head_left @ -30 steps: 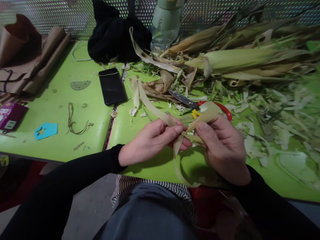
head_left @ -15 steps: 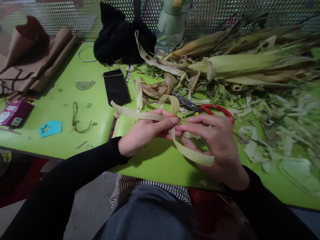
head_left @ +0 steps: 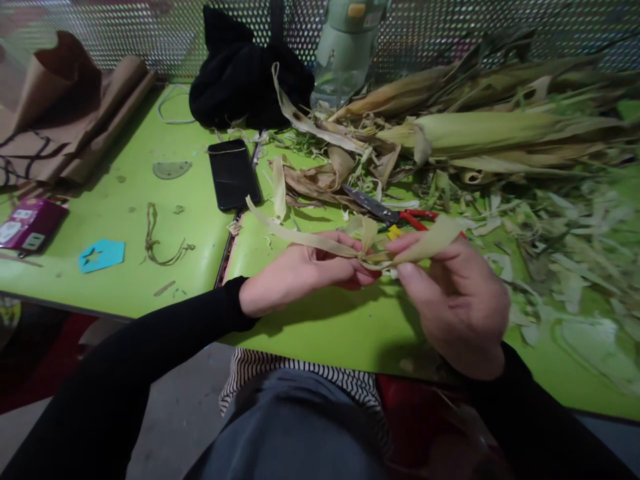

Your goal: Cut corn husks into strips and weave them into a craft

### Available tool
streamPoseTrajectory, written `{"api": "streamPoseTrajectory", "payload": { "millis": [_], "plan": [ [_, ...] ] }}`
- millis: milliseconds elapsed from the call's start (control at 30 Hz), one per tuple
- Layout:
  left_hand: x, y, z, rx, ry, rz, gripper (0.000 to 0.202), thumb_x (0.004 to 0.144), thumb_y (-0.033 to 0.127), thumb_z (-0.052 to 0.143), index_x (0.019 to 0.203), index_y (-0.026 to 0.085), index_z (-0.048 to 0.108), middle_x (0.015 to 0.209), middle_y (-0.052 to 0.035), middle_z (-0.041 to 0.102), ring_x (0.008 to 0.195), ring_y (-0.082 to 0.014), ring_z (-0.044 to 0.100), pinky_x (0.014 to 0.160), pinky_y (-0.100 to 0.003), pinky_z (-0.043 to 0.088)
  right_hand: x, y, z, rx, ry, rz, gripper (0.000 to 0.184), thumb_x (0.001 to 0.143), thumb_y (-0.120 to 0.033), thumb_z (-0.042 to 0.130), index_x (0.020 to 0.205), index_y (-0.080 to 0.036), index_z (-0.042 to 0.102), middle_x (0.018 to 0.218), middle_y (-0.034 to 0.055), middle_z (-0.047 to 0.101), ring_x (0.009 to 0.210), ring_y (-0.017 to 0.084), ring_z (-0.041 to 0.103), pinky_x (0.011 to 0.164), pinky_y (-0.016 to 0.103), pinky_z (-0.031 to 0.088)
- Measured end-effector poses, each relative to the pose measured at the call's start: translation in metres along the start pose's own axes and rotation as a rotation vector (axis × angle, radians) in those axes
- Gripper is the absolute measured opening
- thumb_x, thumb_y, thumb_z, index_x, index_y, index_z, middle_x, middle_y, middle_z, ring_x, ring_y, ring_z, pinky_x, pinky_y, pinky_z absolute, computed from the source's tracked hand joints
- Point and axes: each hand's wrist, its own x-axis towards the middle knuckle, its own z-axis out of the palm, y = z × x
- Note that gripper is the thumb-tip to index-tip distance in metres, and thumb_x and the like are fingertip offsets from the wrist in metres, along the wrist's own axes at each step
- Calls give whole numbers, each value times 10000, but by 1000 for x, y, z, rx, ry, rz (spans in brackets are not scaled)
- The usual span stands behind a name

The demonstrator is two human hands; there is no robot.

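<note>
Pale strips of corn husk run between my two hands over the green table. They cross in a small knot-like gather at my left fingertips. My left hand is closed in a pinch on them, one strip end sticking out to the upper left. Between the thumb and fingers of my right hand, another strip is pinched, its broad end lying over the fingers toward the upper right. Just behind my hands lie scissors with red handles, partly covered by the right hand and the strip.
Corn husks and shredded scraps cover the right side. A phone, a black cloth bundle and a clear-bottomed bottle stand or lie farther back. At left are brown paper, a purple box and a blue pentagon.
My right hand has moved right and swung its strip up from hanging below to pointing upper right. The standing loop has shrunk. My left hand keeps its pinch, slightly shifted right.
</note>
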Motion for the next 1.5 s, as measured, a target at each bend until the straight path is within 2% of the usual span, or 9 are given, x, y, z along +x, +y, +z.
{"api": "streamPoseTrajectory", "payload": {
  "millis": [233, 567, 667, 767, 900, 1033, 1167, 1300, 1500],
  "plan": [
    [-2, -4, 4, 118, -49, 59, 442, 692, 278, 865, 956, 176, 526, 726, 46, 662, 713, -100, 639, 716, -248, 515, 2, -4, 3, 59, -73, 283, 97, 940, -338, 635, 887, -264, 602, 801, -3, 652, 725, 174, 609, 646, 321, 472],
    [2, -3, -1, 416, 50, 265, 252, 853, 324, 719, 976, 170, 562, 725, 34, 605, 608, -88, 582, 577, -212, 457, 3, -8, 8, 205, -178, 391, 199, 956, -394, 598, 841, -244, 537, 630, -36, 584, 523, 124, 554, 439, 242, 413],
    [3, 1, -3, 370, 79, 261, 192, 887, 277, 665, 985, 170, 539, 670, 46, 596, 564, -82, 577, 582, -210, 487, 3, -6, 6, 90, -264, 312, 180, 957, -403, 599, 883, -241, 584, 643, -32, 604, 493, 118, 516, 433, 257, 380],
    [6, 5, -7, 371, 138, 265, 158, 906, 255, 631, 983, 165, 526, 622, 58, 574, 525, -74, 559, 554, -197, 483, 2, -3, 4, -153, -308, 7, 107, 913, -363, 666, 901, -258, 654, 718, -5, 680, 583, 153, 594, 536, 294, 421],
    [7, 5, -11, 482, 79, 249, 118, 889, 183, 600, 988, 159, 542, 678, 52, 559, 549, -68, 549, 543, -185, 473, 4, -1, -2, -326, -187, -271, 33, 904, -292, 686, 880, -282, 665, 775, 15, 708, 729, 206, 656, 694, 351, 478],
    [2, 3, -11, 607, -118, 191, 112, 859, 156, 614, 969, 145, 593, 784, 11, 590, 639, -75, 551, 599, -194, 480, 8, -1, -7, -252, -55, -179, 91, 874, -299, 722, 887, -295, 632, 1023, 44, 727, 966, 261, 681, 862, 430, 506],
    [-2, 4, -7, 553, -158, 185, 139, 868, 214, 664, 979, 146, 616, 800, 5, 617, 669, -75, 565, 615, -186, 473, 8, -1, -6, -123, -83, 81, 70, 912, -348, 675, 923, -306, 620, 891, 10, 713, 774, 212, 677, 660, 347, 506],
    [-1, 7, -4, 362, -123, 114, 179, 934, 315, 618, 934, 136, 603, 816, -25, 649, 693, -92, 620, 660, -211, 533, 5, -1, -4, -167, -72, -20, 93, 906, -315, 687, 942, -291, 605, 796, -11, 678, 662, 166, 637, 585, 304, 484],
    [6, 7, -7, 153, -101, 0, 99, 906, 93, 540, 975, 134, 598, 747, -3, 648, 679, -84, 633, 647, -196, 537, 10, -1, -5, -88, -137, -166, 96, 918, -204, 623, 949, -294, 621, 950, 19, 720, 878, 211, 698, 772, 384, 564]
  ]
}}
